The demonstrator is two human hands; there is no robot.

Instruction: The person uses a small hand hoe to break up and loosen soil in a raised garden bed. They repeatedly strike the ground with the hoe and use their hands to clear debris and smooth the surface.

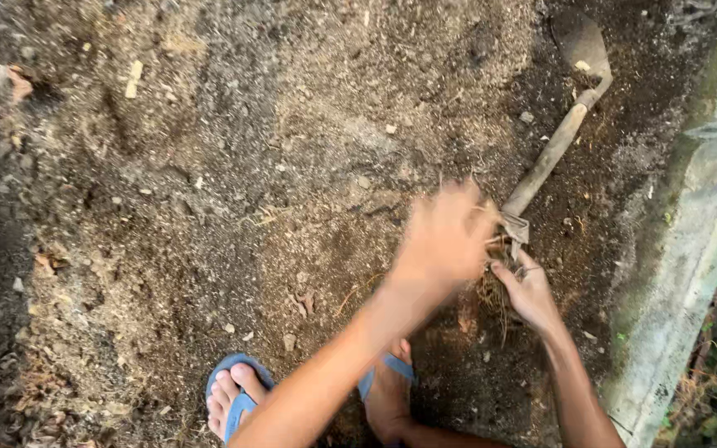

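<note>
A: Start with the widest thing. The soil bed (234, 191) fills nearly the whole view, loose and crumbly, with a concrete kerb (690, 249) running down its right edge. What could go wrong on it?

B: The footing, most likely. The person stands in blue sandals (238, 398) on loose earth, bent far forward, so a hard tug could shift the balance. The trowel (553, 149) is the other worry: it lies on the soil just above the hands, its wooden handle slanting towards them and its metal blade pointing to the top right. A hand swung back carelessly could strike it.

A: And the smaller things?

B: A clump of dry roots (495, 290) sits between the two hands, near the lower end of the trowel handle. The fibres look brittle, so they could snap and leave part in the ground, or flick grit upward.

A: How is the left hand (446, 236) set?

B: It is blurred by motion. It appears loosely curled over the top of the clump, but how tightly it closes cannot be told.

A: The right hand (529, 290)?

B: It lies just beside the clump, on its right, fingers bent in against the fibres and partly closed. It appears to pinch some strands, though the grip itself is partly hidden.
</note>
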